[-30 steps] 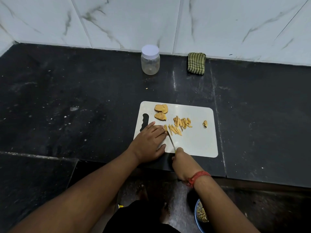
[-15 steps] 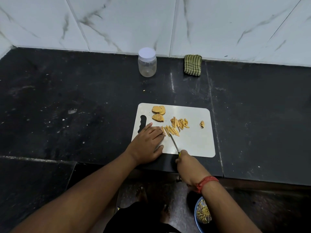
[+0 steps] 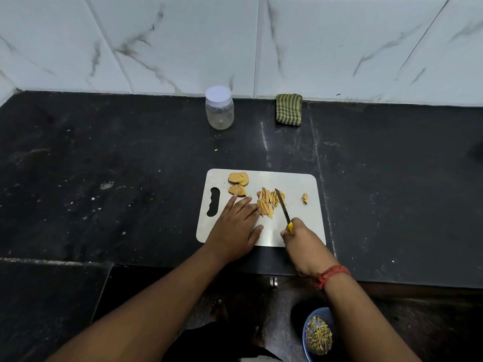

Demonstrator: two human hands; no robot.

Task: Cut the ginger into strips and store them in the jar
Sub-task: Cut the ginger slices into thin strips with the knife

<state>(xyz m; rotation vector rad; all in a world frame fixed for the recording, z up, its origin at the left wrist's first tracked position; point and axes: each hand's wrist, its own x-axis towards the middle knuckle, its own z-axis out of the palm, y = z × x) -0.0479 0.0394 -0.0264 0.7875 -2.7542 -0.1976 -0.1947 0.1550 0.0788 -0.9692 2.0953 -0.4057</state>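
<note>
**Ginger strips piled mid-board, knife in my right hand**

My right hand (image 3: 300, 237) is curled round the yellow handle of the knife (image 3: 282, 207), at about 5 o'clock on the cutting board (image 3: 298, 184). The blade runs up toward 11 o'clock, its tip against the right edge of the ginger strips (image 3: 268, 203). I can't tell whether the edge touches the board.

My left hand (image 3: 235, 226) lies flat on the board at 7 o'clock, fingers straight and spread, gripping nothing. The fingertips touch the left side of the strip pile.

The strips sit in a loose heap near the board's centre, between my two hands. Uncut ginger slices (image 3: 237, 182) lie at the board's 11 o'clock corner, two small stacks just beside each other, right above my left fingertips. A small ginger scrap (image 3: 304, 198) sits alone at 3 o'clock, apart from the pile.

The jar (image 3: 219, 108) stands upright at 12 o'clock on the black counter (image 3: 104, 152), well apart from the board, close to the wall, white lid on, looks empty.

A folded green striped cloth (image 3: 288, 109) lies at 1 o'clock against the wall. A blue bowl (image 3: 317, 335) with peel scraps sits low at 5 o'clock, below the counter edge, partly hidden by my right forearm. Red thread (image 3: 332, 275) on my right wrist.
</note>
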